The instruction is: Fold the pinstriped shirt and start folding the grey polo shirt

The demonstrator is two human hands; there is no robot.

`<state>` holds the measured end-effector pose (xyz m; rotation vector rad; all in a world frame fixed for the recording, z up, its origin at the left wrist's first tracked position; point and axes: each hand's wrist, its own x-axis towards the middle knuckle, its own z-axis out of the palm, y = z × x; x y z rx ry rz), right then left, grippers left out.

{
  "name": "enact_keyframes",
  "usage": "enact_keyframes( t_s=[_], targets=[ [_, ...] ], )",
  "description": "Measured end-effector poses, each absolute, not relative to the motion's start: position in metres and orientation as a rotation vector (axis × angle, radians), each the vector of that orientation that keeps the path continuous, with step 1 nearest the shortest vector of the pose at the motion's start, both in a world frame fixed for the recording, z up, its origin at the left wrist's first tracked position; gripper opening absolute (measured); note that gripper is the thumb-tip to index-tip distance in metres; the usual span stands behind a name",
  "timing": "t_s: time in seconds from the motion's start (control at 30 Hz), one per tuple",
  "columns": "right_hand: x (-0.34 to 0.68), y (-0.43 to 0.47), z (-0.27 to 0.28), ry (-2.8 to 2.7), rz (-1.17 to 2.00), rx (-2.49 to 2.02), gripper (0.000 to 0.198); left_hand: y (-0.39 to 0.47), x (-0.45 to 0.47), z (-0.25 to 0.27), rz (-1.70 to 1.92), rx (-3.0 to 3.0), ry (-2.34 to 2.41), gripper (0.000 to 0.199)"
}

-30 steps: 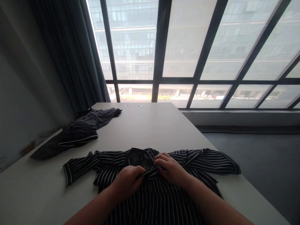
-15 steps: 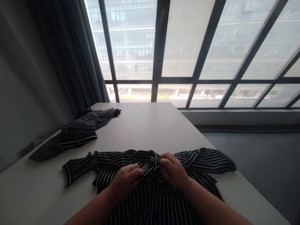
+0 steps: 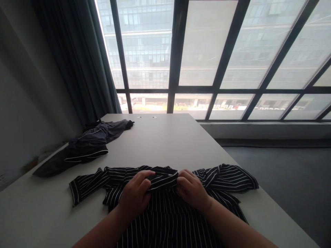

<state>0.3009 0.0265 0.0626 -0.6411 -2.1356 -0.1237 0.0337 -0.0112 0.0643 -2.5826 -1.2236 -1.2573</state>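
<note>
A black shirt with white stripes (image 3: 168,224) lies spread on the white table, its sleeves reaching out to both sides. My left hand (image 3: 137,189) grips the left part of its collar (image 3: 164,181), thumb and fingers around the cloth. On the other side of the neck opening, my right hand (image 3: 190,187) pinches the collar's right end with curled fingers. Between the two hands the collar band runs stretched across the front. Part of the inside of the neck shows behind it; the fingertips of my right hand are partly hidden.
Dark grey clothing with white piping (image 3: 89,143) lies in a heap along the left side of the table (image 3: 165,141). Two small round fittings sit near the far table edge. Beyond stand a dark curtain (image 3: 74,62) and large windows.
My left hand has shifted slightly and turned, with its fingers now higher on the collar. The collar band between the hands has been drawn straighter across the neck opening. My right hand has barely moved.
</note>
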Motion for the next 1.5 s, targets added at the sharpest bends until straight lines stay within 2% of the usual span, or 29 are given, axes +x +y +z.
enact_keyframes(
  t_s=[0.17,0.33,0.43,0.63,0.7,0.8,0.87,0.97,1.1,1.2,1.3,1.4,1.5],
  targets=[
    [0.302,0.029,0.060,-2.126,-0.096,-0.653,0.019,-0.009,0.039,0.047,-1.256,-3.002,-1.349,0.020],
    [0.302,0.030,0.058,-2.163,-0.041,-0.615,0.019,-0.007,0.046,0.035,-1.337,-3.036,-1.670,0.039],
    [0.304,0.029,0.057,-2.208,0.024,-0.607,0.018,-0.006,0.049,0.039,-1.242,-3.106,-1.611,0.019],
    [0.308,0.022,0.063,-2.159,0.387,-0.634,0.047,-0.011,0.051,0.050,-1.268,-3.167,-1.489,0.024],
    [0.308,0.023,0.064,-2.215,0.442,-0.610,0.051,-0.013,0.052,0.051,-1.253,-3.194,-1.450,0.024],
    [0.307,0.028,0.060,-2.304,0.461,-0.655,0.034,-0.014,0.050,0.051,-1.178,-3.210,-1.449,0.020],
    [0.307,0.032,0.056,-2.269,0.443,-0.718,0.024,-0.013,0.047,0.052,-1.085,-3.228,-1.433,0.031],
    [0.309,0.035,0.053,-2.122,0.435,-0.703,0.022,-0.011,0.043,0.051,-1.004,-3.178,-1.359,0.043],
    [0.313,0.038,0.053,-1.899,0.469,-0.732,0.019,-0.006,0.040,0.049,-1.198,-2.988,-1.281,0.034],
    [0.315,0.038,0.055,-1.751,0.677,-0.772,0.016,0.002,0.033,0.045,-1.494,-2.804,-1.294,0.029],
    [0.316,0.036,0.059,-1.510,1.103,-0.716,0.015,0.016,0.018,0.036,-1.742,-2.561,-1.542,0.044],
    [0.315,0.032,0.065,-1.186,1.544,-0.596,0.016,0.028,0.008,0.026,-1.671,-2.714,-1.739,0.062],
    [0.313,0.028,0.073,-1.043,1.797,-0.456,0.018,0.028,0.011,0.023,-1.451,-3.025,-1.669,0.072]
  ],
)
